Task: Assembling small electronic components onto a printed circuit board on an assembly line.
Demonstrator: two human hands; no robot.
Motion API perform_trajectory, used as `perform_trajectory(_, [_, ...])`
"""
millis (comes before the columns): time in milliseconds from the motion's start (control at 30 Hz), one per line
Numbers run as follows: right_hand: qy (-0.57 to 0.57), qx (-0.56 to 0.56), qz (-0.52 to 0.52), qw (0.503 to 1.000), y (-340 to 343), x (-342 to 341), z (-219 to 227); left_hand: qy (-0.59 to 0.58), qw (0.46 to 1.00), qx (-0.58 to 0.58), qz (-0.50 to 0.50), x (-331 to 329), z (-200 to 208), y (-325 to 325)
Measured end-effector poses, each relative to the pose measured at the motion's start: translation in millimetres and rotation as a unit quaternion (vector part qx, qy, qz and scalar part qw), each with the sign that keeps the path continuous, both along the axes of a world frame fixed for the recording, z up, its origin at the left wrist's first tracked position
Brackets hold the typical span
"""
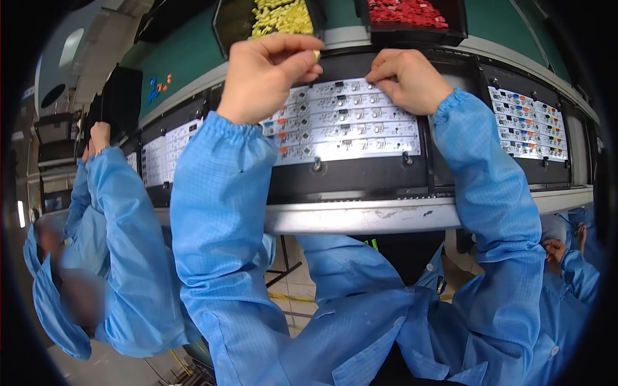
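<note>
My left hand (pixel 267 74) is raised over the far left part of a white circuit board panel (pixel 380 145), pinching a small yellow piece (pixel 316 56) between thumb and finger. My right hand (pixel 412 78) is closed in a pinch at the panel's far edge. Whatever its fingertips hold, if anything, is hidden. The panel is made up of several long strips with small metal and black parts and a column of orange pieces near the left. It lies in a black tray (pixel 360 179), with dark knobs at its near edge.
Beyond the tray stand a black bin of yellow pieces (pixel 283 16) and a black bin of red pieces (pixel 409 13). Another panel (pixel 528 125) with coloured parts sits at right, and one more (pixel 164 151) at left. Blue and orange pieces (pixel 158 89) lie on the green surface. Co-workers in blue smocks are on both sides.
</note>
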State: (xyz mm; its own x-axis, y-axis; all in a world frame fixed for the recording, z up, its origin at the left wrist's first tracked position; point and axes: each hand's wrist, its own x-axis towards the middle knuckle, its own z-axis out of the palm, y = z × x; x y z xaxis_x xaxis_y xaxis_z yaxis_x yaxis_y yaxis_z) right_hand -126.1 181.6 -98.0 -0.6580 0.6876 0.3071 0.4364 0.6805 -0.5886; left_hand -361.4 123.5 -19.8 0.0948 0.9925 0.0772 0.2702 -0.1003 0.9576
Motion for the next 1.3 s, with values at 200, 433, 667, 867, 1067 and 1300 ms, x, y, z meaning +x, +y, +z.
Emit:
perform_trajectory(200, [-0.040, 0.003, 0.002, 0.999, -24.4, -3.3, 6.9, 0.058, 0.998, 0.025, 0.017, -15.2, 16.3, -29.1])
perform_trajectory(433, [-0.029, 0.063, -0.007, 0.998, -16.3, 4.3, 3.9, 0.141, 0.990, -0.011, 0.019, 14.9, -5.9, -17.0])
perform_trajectory(667, [0.001, 0.045, -0.013, 0.999, 6.1, 14.9, -10.6, 0.177, 0.984, 0.012, 0.003, 33.7, -33.6, 21.6])
perform_trajectory(867, [-0.093, 0.060, -0.018, 0.994, 12.3, 25.6, -10.6, 0.249, 0.967, 0.048, -0.012, 50.3, -47.1, 42.0])
perform_trajectory(1067, [-0.121, 0.000, -0.015, 0.993, 16.4, 35.7, -2.2, 0.305, 0.950, 0.056, -0.041, 65.0, -48.6, 51.4])
perform_trajectory(1300, [-0.111, 0.010, -0.029, 0.993, 16.1, 43.3, 1.3, 0.353, 0.931, 0.063, -0.072, 76.5, -51.3, 57.7])
